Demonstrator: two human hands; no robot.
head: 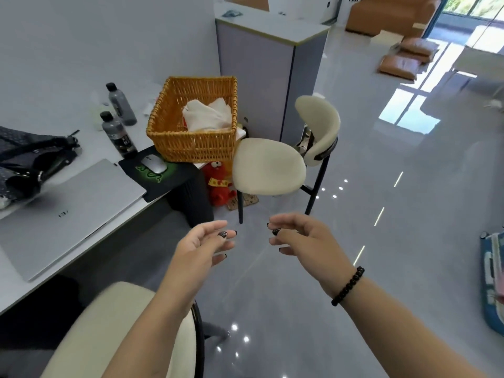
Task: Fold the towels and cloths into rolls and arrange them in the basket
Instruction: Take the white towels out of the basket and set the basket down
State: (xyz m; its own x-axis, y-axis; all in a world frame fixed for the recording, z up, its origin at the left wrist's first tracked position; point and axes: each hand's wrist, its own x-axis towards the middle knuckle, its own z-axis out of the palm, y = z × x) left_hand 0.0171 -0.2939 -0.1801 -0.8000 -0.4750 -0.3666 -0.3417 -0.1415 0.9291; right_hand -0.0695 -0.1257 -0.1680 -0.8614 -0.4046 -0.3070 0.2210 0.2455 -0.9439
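While both arms reach out over the glossy grey floor (pixel 381 186), the left hand (pixel 203 245) and the right hand (pixel 302 241) hover close together with a small gap between them, each with fingers loosely bent and pointing toward the other, neither holding anything. A black bead bracelet (pixel 348 285) circles the right wrist. Beyond the hands, at the far corner of the white desk (pixel 68 77), stands the orange wicker basket (pixel 191 143), and inside it, toward its right side, lies a bunch of white cloths (pixel 210 115), crumpled rather than rolled as far as I can see. Just beside the basket on the right is a cream chair (pixel 268 170) on dark legs, its seat nearly touching the basket's corner. Under the desk edge, between the basket and the chair seat, sits a red plush toy (pixel 219 184) on the floor. On the desk, a white mouse (pixel 153 165) rests on a black mouse pad (pixel 163 178) with a green logo, the pad touching the basket's base. Two dark bottles (pixel 120 132) stand left of the basket, one behind the other. Nearer, a closed silver laptop (pixel 71 214) lies flat, and a dark bag (pixel 27 165) sits at the left edge. Another cream chair back (pixel 131 336) shows below the left arm.
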